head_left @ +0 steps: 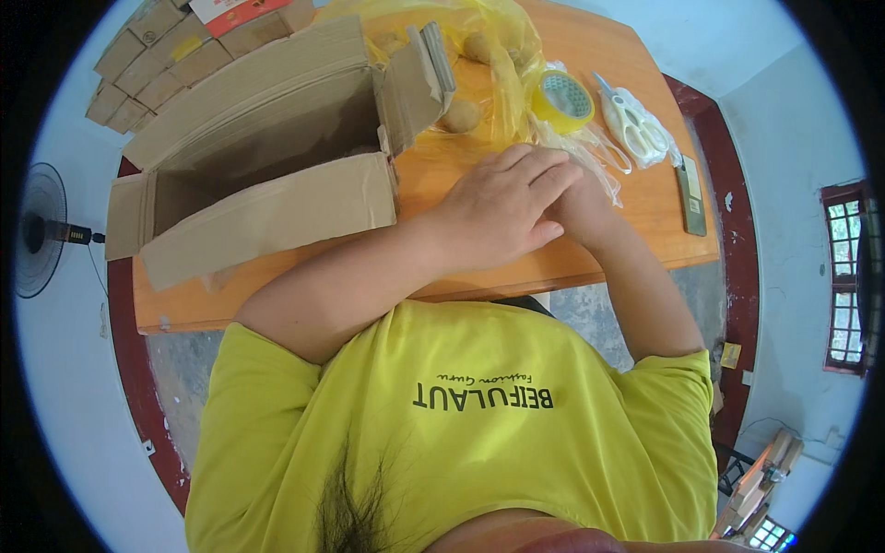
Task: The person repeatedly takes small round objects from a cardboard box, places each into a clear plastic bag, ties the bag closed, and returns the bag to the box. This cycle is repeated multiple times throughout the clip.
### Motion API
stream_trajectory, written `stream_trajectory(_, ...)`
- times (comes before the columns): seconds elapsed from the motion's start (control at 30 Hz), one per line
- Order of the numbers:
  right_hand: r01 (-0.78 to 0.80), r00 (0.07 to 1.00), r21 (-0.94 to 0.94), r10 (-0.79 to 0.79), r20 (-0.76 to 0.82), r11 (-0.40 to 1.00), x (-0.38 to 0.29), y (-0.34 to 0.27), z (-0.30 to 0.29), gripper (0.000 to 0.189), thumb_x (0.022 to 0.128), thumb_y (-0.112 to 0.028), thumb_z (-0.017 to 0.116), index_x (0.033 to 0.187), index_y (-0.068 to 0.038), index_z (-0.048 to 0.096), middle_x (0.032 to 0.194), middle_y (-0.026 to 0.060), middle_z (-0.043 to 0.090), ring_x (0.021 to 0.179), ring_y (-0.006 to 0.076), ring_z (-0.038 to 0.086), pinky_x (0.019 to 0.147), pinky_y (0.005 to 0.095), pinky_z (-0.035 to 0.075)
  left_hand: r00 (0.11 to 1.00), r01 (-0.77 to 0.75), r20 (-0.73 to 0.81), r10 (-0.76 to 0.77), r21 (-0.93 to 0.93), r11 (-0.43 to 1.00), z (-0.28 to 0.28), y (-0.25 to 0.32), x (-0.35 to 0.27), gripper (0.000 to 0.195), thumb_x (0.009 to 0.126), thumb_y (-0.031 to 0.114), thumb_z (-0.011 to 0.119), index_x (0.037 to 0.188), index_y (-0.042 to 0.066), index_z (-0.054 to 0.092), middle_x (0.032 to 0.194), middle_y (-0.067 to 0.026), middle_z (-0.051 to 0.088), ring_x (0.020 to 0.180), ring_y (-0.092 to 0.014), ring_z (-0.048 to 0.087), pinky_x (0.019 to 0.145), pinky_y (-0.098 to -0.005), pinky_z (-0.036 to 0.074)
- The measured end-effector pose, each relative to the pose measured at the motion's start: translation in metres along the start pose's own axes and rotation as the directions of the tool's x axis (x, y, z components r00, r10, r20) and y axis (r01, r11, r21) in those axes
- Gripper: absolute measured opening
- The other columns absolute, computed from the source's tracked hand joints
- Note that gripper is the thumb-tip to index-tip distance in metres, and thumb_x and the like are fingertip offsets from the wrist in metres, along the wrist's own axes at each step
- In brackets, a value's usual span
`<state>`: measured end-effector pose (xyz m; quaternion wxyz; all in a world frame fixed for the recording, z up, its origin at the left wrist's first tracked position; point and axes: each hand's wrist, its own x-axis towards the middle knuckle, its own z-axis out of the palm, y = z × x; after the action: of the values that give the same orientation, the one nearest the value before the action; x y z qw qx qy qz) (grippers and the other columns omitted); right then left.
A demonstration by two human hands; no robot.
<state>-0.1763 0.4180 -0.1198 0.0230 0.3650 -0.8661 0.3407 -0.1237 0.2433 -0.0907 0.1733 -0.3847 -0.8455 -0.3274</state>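
Observation:
My left hand (501, 204) lies across my right hand (584, 204) above the wooden table, its fingers over the right one's back. No object shows in the left hand; the right hand's fingers are mostly hidden under it. Just beyond them lie clear plastic bags (598, 155) and a yellow tape roll (563, 101). A yellow plastic bag (511, 76) is spread at the back, with several round brown things, perhaps potatoes (461, 116), in or under it. To the left stands a cardboard box (276, 221) with its flaps up; its inside is dark.
White-handled scissors (632, 124) rest on a white plastic bundle (653, 153) at the right. A dark green flat object (691, 197) lies by the table's (664, 242) right edge. Small cardboard boxes (162, 52) are stacked behind the large box. A fan (41, 231) stands at far left.

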Motion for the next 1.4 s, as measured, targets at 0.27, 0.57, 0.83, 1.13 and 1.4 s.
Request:
stream_trajectory(0.27, 0.338, 0.94, -0.137, -0.342, -0.004, 0.931, -0.021, 0.026, -0.02, 0.022, 0.072, -0.006, 0.065, 0.093, -0.004, 0.064, 0.095, 0.014, 0.065, 0.086, 0.0323, 0.062, 0.073, 0.0414, 0.05, 0.927, 0.306, 0.196, -0.319, 0.095, 0.947, 0.021, -0.012, -0.003, 0.059, 0.087, 0.041, 0.057, 0.134, 0.01, 0.042, 0.132, -0.0152, 0.047, 0.126, -0.032, 0.042, 0.102, -0.0593, 0.025)
stream_trajectory(0.57, -0.473, 0.881, -0.343, 0.446, -0.158, 0.812, 0.045, 0.028, -0.02, 0.028, 0.085, -0.028, 0.06, 0.09, -0.002, 0.066, 0.082, 0.0197, 0.066, 0.079, 0.0348, 0.063, 0.071, 0.0418, 0.05, 0.949, 0.238, 0.159, -0.27, 0.198, 0.951, 0.025, -0.022, -0.016, 0.058, 0.086, 0.045, 0.056, 0.13, 0.008, 0.048, 0.131, -0.0173, 0.049, 0.127, -0.036, 0.04, 0.102, -0.0581, 0.027)
stream_trajectory(0.83, -0.497, 0.855, 0.019, 0.493, -0.163, 0.868, 0.055, 0.026, -0.021, 0.029, 0.087, -0.03, 0.061, 0.09, -0.001, 0.066, 0.075, 0.0141, 0.066, 0.069, 0.0264, 0.062, 0.065, 0.0365, 0.048, 0.94, 0.263, 0.178, -0.292, 0.168, 0.95, 0.026, -0.024, -0.022, 0.057, 0.087, 0.046, 0.055, 0.129, 0.008, 0.048, 0.132, -0.0193, 0.047, 0.127, -0.038, 0.039, 0.101, -0.0581, 0.027)
stream_trajectory(1.13, -0.332, 0.84, 0.659, 0.53, -0.119, 0.675, 0.06, 0.024, -0.033, 0.018, 0.089, -0.02, 0.061, 0.087, -0.002, 0.066, 0.074, 0.0003, 0.06, 0.063, 0.009, 0.048, 0.059, 0.0258, 0.039, 0.94, 0.273, 0.168, -0.298, 0.158, 0.949, 0.031, -0.027, -0.026, 0.056, 0.088, 0.047, 0.054, 0.126, 0.007, 0.052, 0.131, -0.0193, 0.048, 0.127, -0.037, 0.039, 0.103, -0.0549, 0.026)
stream_trajectory(1.4, 0.016, 0.868, 0.891, 0.436, -0.238, 0.453, 0.049, 0.029, -0.042, 0.016, 0.092, -0.016, 0.055, 0.092, -0.002, 0.063, 0.079, 0.0043, 0.061, 0.064, 0.012, 0.05, 0.058, 0.0256, 0.038, 0.935, 0.283, 0.177, -0.307, 0.146, 0.948, 0.025, -0.028, -0.027, 0.055, 0.089, 0.047, 0.053, 0.125, 0.006, 0.052, 0.13, -0.0188, 0.048, 0.125, -0.037, 0.04, 0.101, -0.0537, 0.028)
